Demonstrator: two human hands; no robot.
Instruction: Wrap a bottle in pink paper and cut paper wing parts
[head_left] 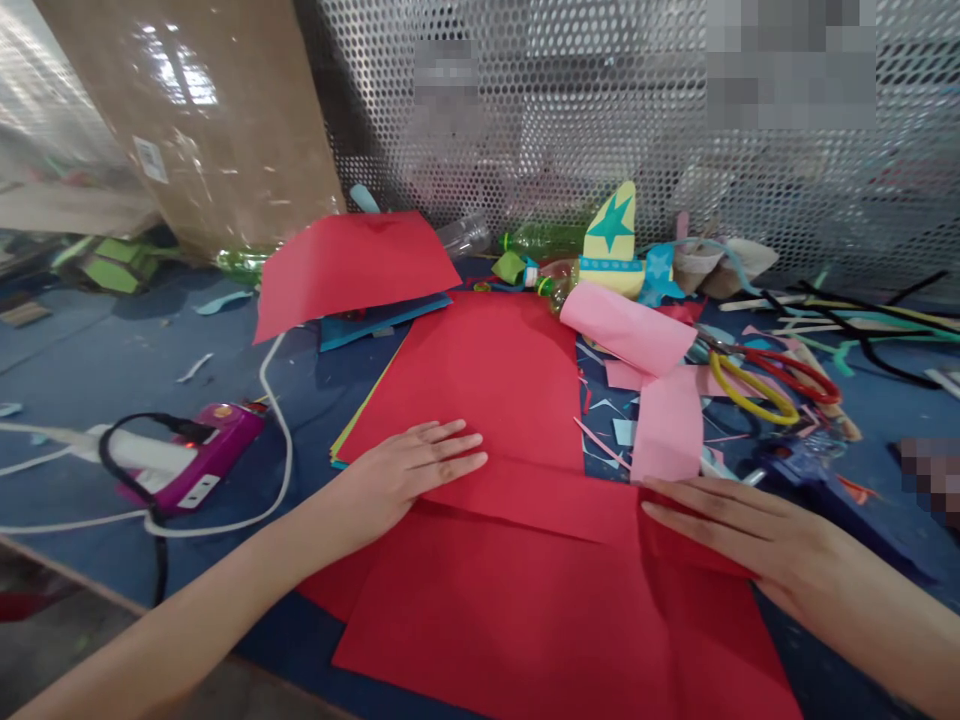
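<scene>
A large red paper sheet [525,600] lies on the blue table in front of me, with its far edge folded over toward me. My left hand [409,470] rests flat on the left end of the fold, fingers stretched out. On the right end of the fold my right hand [742,535] presses down, fingers flat and together. Another red sheet [487,380] lies just beyond, on a stack of coloured paper.
Rolled pink paper [630,330] and a pink strip [667,425] lie beyond the right hand, with scissors [757,375], paper scraps and a yellow paper rocket [611,245]. A purple device [202,460] with cables sits left. A cardboard box [195,110] and perforated metal screen stand behind.
</scene>
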